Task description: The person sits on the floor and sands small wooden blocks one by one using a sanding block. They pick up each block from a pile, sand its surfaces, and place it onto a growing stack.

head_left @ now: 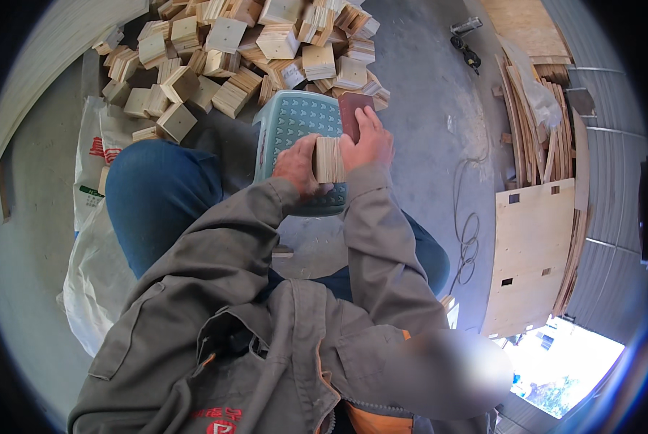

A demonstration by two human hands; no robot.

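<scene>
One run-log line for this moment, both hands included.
left hand: gripping block | right hand: holding brown slab | block: over stool | wood pile: beyond stool

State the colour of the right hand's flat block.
The flat block is reddish-brown, best in head view.

- Grey-brown work jacket, long sleeves
- Silvery toothed zip
- Orange lining beside the zip
- Red marking left of the zip
- Blue trousers

We get soft daylight, blown-out opening lower right, blue flare along the rim, fisheye bending, black corners, one heavily blurred patch.
</scene>
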